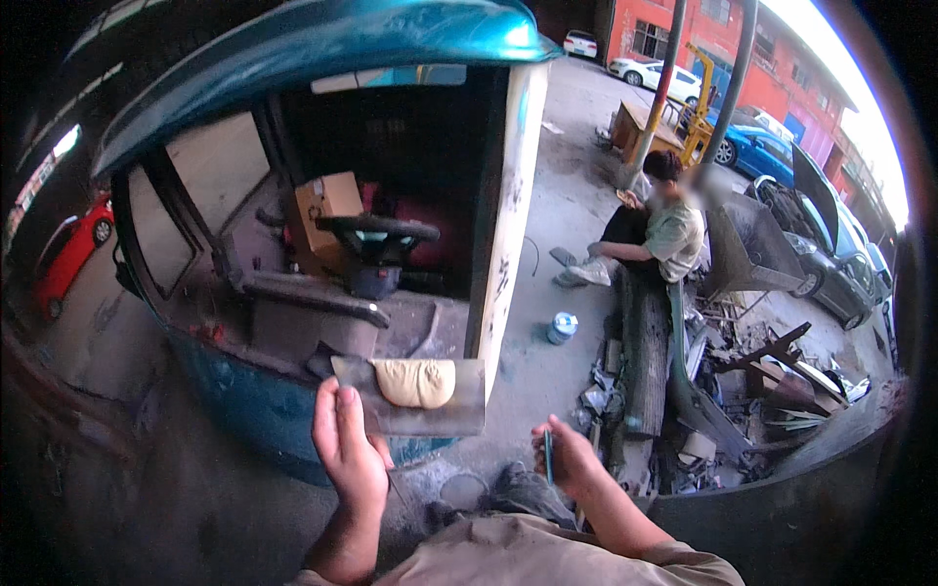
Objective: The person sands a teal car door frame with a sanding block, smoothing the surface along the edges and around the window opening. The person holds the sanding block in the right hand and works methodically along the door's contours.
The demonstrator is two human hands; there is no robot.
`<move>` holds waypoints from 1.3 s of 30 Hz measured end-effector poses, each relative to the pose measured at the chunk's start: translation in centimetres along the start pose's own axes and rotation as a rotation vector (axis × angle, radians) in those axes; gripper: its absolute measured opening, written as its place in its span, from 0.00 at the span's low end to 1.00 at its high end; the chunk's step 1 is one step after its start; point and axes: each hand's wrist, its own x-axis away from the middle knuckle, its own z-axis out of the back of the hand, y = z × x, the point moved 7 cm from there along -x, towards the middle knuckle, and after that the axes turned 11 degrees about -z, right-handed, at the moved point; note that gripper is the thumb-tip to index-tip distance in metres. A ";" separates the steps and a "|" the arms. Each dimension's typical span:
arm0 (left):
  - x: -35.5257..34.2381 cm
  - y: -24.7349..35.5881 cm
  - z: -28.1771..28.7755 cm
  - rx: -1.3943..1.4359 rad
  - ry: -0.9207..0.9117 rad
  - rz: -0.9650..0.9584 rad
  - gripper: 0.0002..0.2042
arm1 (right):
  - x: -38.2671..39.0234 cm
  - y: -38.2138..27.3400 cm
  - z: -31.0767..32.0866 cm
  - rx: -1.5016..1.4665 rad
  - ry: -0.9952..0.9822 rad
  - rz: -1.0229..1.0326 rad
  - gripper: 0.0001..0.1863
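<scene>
My left hand [349, 449] grips a flat grey rectangular board [449, 410] by its left side, thumb on top. On the board sits a smooth beige lump of putty [415, 382], creased along its middle. To the right, apart from the board, my right hand [570, 459] is closed round a thin teal tool [548, 455], seen edge-on, so its exact kind does not show. Beyond the board stands a teal vehicle cab [244, 415] with an open doorway; its pale door pillar [510, 215] shows dark marks.
Inside the cab are a steering wheel [376, 229] and a cardboard box [332, 195]. A blue-and-white tin [562, 328] stands on the ground. Beyond it, a person [674, 225] sits on a log [645, 361] beside scrap [772, 381]. Parked cars [762, 151] stand farther back.
</scene>
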 end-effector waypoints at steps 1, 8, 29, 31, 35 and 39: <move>-0.3 0.0 0.0 0.013 -0.042 0.023 0.14 | 1.0 -0.7 -0.8 -0.102 -0.011 0.053 0.16; 0.2 4.2 -3.1 0.094 -0.178 -0.079 0.08 | 12.3 -7.9 -8.5 0.189 -0.127 0.847 0.20; 3.0 4.8 -10.8 -0.076 -0.083 -0.275 0.13 | 19.8 -14.7 -19.1 1.353 -0.116 1.978 0.22; 1.6 3.8 -10.4 -0.086 -0.028 -0.285 0.15 | 18.6 -14.9 -19.6 1.464 -0.121 1.878 0.22; -1.4 2.5 -4.7 -0.076 0.291 -0.250 0.25 | 17.2 -16.5 -19.7 1.449 0.030 1.858 0.22; -5.0 1.5 -1.6 -0.098 0.268 -0.264 0.26 | 19.3 -22.2 -22.3 1.180 0.480 2.249 0.18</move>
